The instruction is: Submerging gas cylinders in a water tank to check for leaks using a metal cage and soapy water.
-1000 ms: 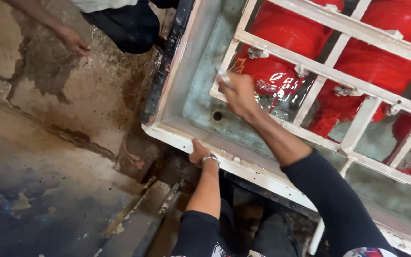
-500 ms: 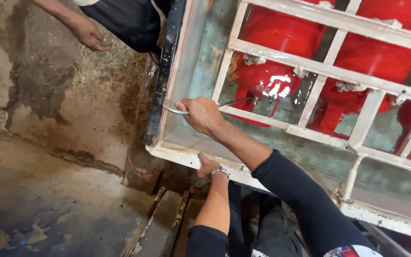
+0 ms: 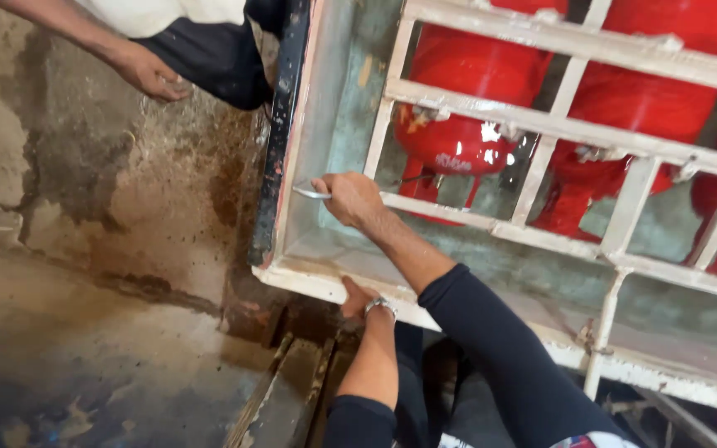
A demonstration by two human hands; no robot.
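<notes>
Tool: a thin, pale metal tool [image 3: 312, 193], tip pointing left, held inside the frame close to its left wall; too small to tell its kind.
Right hand: right hand [image 3: 350, 197] is closed in a fist around the tool's handle end, arm reaching in over the bottom rail.
Left hand: left hand [image 3: 357, 296] presses up against the underside of the bottom rail, a metal bracelet [image 3: 380, 306] at the wrist; whether the fingers curl round the edge or lie flat cannot be told.
Frame: a white-painted metal frame [image 3: 322, 124] with a grille [image 3: 541, 124] of bars; the paint is chipped and stained, with rusty patches on the lower rail.
Progress: the tool's tip sits at the inner left corner, so the work looks to be in hand there; no clean or finished stretch stands out, and the rest of the frame seems as worn as the corner, so most appears left.
Behind the grille: red cylinders [image 3: 466, 124] stand close together.
Nearby: another person's hand [image 3: 149, 73] hangs at upper left, well apart from the frame, over a stained concrete floor [image 3: 85, 332].
</notes>
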